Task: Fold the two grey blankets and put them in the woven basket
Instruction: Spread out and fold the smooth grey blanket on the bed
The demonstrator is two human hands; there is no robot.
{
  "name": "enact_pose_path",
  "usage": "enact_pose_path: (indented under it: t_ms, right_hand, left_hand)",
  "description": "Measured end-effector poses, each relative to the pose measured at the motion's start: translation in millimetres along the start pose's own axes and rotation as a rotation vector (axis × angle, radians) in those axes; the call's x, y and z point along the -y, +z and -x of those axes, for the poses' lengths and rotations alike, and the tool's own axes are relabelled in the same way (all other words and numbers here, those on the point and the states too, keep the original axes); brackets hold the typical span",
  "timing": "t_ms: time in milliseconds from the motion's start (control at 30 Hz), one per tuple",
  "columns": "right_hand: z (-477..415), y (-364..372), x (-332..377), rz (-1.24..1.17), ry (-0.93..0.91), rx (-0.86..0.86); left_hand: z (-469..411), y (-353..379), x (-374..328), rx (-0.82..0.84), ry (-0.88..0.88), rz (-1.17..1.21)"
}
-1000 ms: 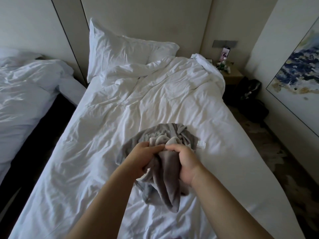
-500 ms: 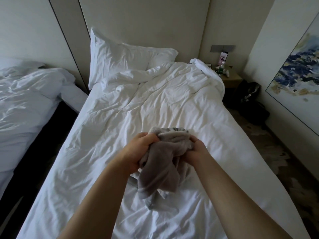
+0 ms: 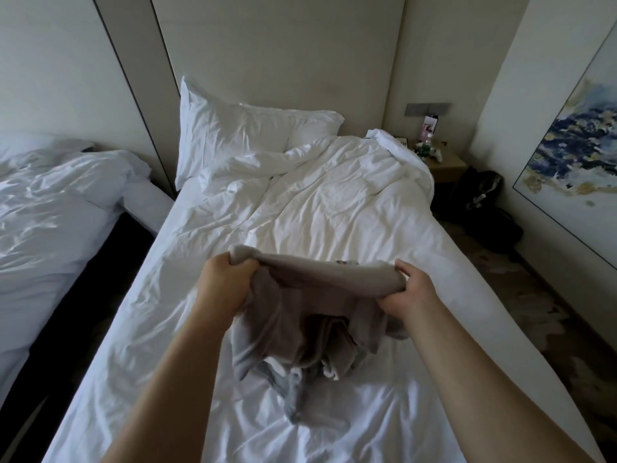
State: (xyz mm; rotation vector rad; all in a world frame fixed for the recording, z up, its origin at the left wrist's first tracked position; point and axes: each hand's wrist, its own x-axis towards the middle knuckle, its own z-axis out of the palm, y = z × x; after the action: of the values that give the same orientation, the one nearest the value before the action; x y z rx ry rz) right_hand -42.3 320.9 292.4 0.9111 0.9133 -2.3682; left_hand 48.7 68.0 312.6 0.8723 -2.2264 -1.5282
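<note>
Hotel-style twin bedroom: near bed (image 3: 500,315) under a rumpled white duvet (image 3: 334,202) and pillow (image 3: 233,135), matching second bed (image 3: 50,212) alongside. Panelled headboard wall (image 3: 277,55), switch plate (image 3: 427,109) above a bedside table (image 3: 447,167) with bottles, framed abstract painting (image 3: 574,155), patterned carpet (image 3: 551,312).

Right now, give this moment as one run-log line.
left hand: grips grey blanket edge | right hand: grips same edge | blanket: hangs over white bed | basket: not in view

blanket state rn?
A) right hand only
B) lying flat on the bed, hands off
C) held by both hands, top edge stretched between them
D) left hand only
C: the left hand and right hand each hold one end of the blanket; the rest hangs down.
</note>
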Motion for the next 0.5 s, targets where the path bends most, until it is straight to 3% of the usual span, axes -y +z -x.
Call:
enact_pose_path:
  t_ms: [133,200,300,400,500]
  right_hand:
    - [6,-2,-23,0.063,-0.06,-0.009]
    - [17,5,-37,0.066,-0.045,0.144]
    - [39,19,-59,0.234,0.053,0.319]
    - [38,18,-61,0.249,0.015,0.236]
    - [28,0,-46,0.011,0.086,0.2]
  left_hand:
    - [2,8,8,-0.045,0.028,-0.493]
    - [13,21,8,0.018,0.132,-0.498]
    - [39,55,7,0.322,0.296,-0.461]
    - [45,71,9,0.435,0.46,-0.518]
    - [43,68,10,0.421,0.492,-0.494]
